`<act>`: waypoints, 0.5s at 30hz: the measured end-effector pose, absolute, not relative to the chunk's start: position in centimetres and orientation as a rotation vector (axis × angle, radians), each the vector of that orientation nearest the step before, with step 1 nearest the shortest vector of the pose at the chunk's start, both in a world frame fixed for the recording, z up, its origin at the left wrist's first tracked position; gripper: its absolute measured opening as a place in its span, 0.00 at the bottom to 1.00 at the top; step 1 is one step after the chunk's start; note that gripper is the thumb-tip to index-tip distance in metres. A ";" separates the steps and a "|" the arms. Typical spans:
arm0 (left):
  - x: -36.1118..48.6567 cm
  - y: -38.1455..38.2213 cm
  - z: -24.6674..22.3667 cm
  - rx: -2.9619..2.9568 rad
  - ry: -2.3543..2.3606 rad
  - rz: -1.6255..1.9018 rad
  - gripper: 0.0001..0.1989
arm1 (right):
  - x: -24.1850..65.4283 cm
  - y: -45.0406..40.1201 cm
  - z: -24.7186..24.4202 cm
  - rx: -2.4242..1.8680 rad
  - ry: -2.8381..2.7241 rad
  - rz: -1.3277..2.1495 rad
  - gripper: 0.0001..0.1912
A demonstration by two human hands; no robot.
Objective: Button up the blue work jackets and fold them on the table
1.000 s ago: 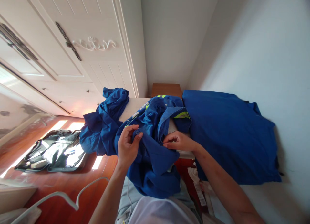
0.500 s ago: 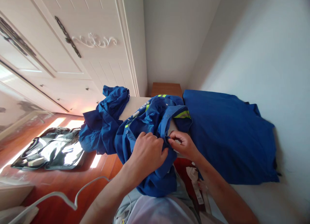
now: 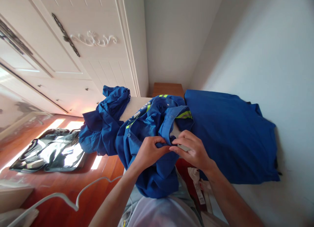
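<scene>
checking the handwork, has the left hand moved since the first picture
Yes: the left hand has moved to the picture's right, farther from the dark wardrobe handle and nearer the right hand.

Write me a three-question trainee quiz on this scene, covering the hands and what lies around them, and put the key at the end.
1. Multiple choice: What do the left hand and right hand both touch?
A) a curved white cable
B) a crumpled blue fabric garment with yellow-green strips
C) a dark ornate metal door handle

2. True or false: In the picture, the broad, smooth blue cloth lies to the right of the hands.

3. Fill in: The flat, glossy black item at the picture's left lies on the reddish-brown wooden ____.

Key: 1. B; 2. True; 3. floor.
</scene>
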State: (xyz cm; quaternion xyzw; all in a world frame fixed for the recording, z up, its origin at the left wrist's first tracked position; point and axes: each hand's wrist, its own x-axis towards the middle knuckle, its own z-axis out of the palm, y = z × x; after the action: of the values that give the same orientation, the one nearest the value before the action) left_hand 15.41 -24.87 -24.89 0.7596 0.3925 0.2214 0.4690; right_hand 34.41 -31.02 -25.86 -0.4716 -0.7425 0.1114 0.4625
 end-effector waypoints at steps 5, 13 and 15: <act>15.9 -25.3 -24.3 1.946 0.966 0.611 0.11 | 33.9 -31.0 -25.1 -1.250 -1.783 0.405 0.08; 15.8 -25.8 -24.0 2.014 0.999 0.625 0.10 | 33.7 -30.0 -25.9 -1.346 -1.300 1.101 0.20; 15.8 -25.8 -24.1 2.015 1.028 0.634 0.10 | 33.7 -29.8 -26.5 -1.345 -1.188 1.165 0.22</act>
State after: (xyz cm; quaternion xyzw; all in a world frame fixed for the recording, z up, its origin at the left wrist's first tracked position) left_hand 15.82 -25.85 -24.06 0.7912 0.4036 0.2489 0.3862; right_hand 33.72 -29.81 -26.48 -0.5514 -0.4869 0.4776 0.4803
